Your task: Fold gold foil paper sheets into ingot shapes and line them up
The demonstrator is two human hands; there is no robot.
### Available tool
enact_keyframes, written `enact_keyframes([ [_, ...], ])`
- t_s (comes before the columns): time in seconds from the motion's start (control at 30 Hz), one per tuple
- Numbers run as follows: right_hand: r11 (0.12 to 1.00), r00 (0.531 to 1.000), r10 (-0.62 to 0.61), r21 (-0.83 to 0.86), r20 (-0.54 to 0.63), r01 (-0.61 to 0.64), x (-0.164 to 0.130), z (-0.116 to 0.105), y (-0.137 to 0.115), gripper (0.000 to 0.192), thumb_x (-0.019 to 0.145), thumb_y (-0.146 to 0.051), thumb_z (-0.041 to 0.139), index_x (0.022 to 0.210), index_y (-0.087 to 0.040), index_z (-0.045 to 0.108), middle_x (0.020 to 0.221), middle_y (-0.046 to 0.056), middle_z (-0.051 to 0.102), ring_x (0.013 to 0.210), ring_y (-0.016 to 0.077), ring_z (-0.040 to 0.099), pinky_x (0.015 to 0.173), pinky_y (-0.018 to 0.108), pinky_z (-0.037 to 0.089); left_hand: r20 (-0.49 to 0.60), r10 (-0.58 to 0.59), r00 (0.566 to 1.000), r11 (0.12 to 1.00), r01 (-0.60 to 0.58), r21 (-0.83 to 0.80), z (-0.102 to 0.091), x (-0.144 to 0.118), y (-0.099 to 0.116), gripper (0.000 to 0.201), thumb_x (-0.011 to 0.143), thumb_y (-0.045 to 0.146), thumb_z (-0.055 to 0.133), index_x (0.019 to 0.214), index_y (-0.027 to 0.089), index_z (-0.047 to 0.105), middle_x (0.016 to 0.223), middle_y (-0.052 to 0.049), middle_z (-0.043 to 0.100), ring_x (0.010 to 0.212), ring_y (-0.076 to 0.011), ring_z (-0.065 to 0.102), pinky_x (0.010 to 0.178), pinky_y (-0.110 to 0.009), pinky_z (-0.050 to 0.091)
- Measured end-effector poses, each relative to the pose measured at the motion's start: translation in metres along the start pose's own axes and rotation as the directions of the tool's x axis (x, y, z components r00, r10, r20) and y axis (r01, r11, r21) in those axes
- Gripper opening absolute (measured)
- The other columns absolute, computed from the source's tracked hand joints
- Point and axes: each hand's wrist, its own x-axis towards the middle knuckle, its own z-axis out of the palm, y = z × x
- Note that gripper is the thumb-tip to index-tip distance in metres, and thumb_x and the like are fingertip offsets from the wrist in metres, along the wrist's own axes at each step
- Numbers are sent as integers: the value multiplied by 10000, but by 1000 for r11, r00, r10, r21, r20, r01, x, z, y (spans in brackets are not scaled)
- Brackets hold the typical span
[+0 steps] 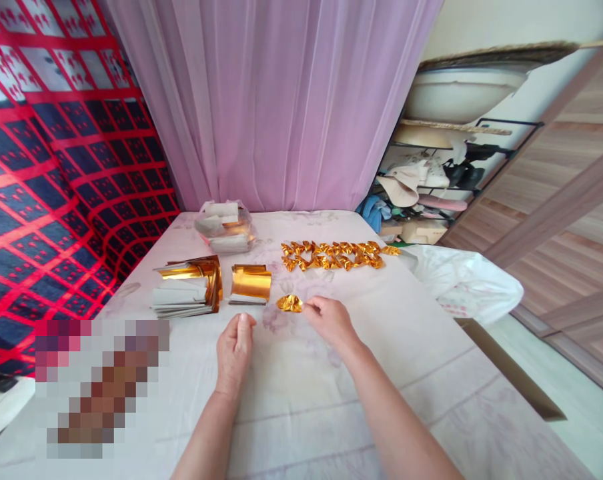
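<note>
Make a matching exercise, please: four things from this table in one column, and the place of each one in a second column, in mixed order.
Things:
1. folded gold piece
2. row of folded gold pieces
3. clear bag of paper slips
4. white plastic bag

Places:
A. at the table's right edge
B. at the far side, just in front of the pink curtain
C. pinched in the right hand
D. laid out across the middle, beyond the hands

Pairs: 1-C, 2-D, 3-B, 4-A
</note>
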Motion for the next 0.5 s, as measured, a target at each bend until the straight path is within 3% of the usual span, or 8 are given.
enact_keyframes([
  [0.1, 985, 996, -6, -174, -88, -9, 24, 0, -12, 238, 854, -325, 512, 730, -239, 696, 704, -13, 693, 650, 132, 576, 578, 229, 315, -137, -73, 988, 993, 60, -97, -8, 7, -4, 506, 864, 653, 422, 733, 193, 586, 505, 40, 442, 452, -119, 411, 429, -225, 328],
  [0.23, 921, 987, -60, -389, -146, -1, 66, 5, -27, 275, 892, -350, 470, 811, -257, 716, 808, 8, 732, 746, 156, 631, 622, 240, 352, -277, -195, 941, 957, 121, -262, -16, 16, -6, 512, 827, 678, 462, 765, 185, 583, 536, 37, 480, 452, -108, 428, 395, -204, 327],
  [0.5, 870, 971, -116, -493, -207, -1, 148, 26, -49, 303, 906, -313, 461, 943, -215, 746, 967, 100, 744, 933, 215, 650, 809, 310, 383, -301, -288, 909, 909, 160, -385, -12, 20, -13, 528, 782, 691, 518, 770, 168, 595, 578, 31, 501, 472, -104, 469, 389, -197, 363],
])
